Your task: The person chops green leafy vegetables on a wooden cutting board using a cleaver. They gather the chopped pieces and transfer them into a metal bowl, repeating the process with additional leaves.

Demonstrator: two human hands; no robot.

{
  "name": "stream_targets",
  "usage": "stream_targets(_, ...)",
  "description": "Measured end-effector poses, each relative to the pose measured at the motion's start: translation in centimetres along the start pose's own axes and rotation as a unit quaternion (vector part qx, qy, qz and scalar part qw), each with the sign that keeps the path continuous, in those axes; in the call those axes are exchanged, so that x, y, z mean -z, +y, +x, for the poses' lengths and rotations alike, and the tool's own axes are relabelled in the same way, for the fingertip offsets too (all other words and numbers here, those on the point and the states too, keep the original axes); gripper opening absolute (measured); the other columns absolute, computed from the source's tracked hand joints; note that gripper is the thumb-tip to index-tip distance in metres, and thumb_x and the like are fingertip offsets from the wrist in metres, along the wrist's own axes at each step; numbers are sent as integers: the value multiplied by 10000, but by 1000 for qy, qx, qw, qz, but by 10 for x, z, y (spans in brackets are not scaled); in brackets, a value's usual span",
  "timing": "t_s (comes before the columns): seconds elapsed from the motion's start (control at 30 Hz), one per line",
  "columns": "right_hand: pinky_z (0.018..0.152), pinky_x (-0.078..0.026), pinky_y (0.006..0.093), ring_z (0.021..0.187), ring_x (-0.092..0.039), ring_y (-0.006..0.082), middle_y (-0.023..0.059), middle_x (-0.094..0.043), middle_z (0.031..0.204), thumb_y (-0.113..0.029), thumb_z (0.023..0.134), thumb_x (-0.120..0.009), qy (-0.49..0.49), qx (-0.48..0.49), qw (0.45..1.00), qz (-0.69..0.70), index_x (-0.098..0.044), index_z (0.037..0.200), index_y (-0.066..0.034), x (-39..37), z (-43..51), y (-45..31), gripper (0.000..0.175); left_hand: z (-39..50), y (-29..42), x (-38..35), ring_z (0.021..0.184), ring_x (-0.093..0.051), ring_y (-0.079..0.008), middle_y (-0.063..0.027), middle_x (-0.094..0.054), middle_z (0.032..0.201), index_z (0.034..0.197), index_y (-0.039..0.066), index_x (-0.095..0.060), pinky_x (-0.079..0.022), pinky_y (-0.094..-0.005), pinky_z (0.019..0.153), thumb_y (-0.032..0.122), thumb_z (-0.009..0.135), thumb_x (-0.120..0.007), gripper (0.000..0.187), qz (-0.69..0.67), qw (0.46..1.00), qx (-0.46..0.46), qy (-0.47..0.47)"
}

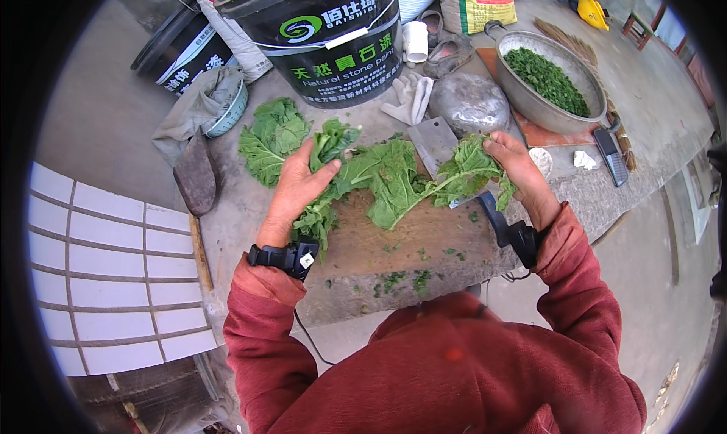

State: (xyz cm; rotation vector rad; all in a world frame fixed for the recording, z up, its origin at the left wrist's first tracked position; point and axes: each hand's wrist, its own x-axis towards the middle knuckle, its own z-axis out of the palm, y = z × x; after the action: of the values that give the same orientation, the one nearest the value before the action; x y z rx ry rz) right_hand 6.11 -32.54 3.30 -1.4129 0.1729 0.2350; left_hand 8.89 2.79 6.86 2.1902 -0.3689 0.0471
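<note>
My left hand [301,184] is closed around a bunch of leafy greens [318,212], the leaves sticking out above the thumb and hanging below the palm. At the right, my right hand [514,158] pinches the edge of a long green leaf [392,187] that stretches across between both hands. Beneath lies a wooden cutting board [397,246] with chopped green bits on it. A cleaver [434,141] rests at the board's far side, its blade partly covered by the leaf; its dark handle [493,209] points towards me. More whole leaves [275,138] lie beyond my left hand.
A large metal pot [548,82] of chopped greens stands far right, beside an upturned metal bowl [469,101]. White gloves [409,99] lie near a black paint bucket [324,42]. A trowel-shaped blade [196,175] sits left; a mobile phone [610,155] lies right.
</note>
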Motion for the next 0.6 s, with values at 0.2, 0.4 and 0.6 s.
stream_targets(0.2,642,-456,238,717,-546,83,-15,-578,834,-200,912,-518,38,-19,999,12,-543,967,-63,9,-7,4,149,-14,8,-60,1097,-503,-352,-184,-519,1210,1214,33,-492,-406,-384,922,193,743,-649,522,191,967,-97,-141)
stream_targets(0.4,494,-438,202,668,-554,69,-16,-574,824,-225,913,-523,24,-32,997,59,-532,988,-94,1,-12,-8,151,-35,20,-77,1207,-420,-356,-155,-382,1373,1346,108,-385,-335,-420,1008,330,708,-705,748,306,915,-79,-250)
stream_targets(0.6,527,-495,224,699,-592,84,3,-603,857,-231,906,-546,-48,1,990,136,-542,999,-87,-27,-13,-27,171,-13,40,-55,1206,-414,-367,-203,-445,1305,1289,37,-447,-319,-431,1012,449,728,-685,736,98,979,-127,-128)
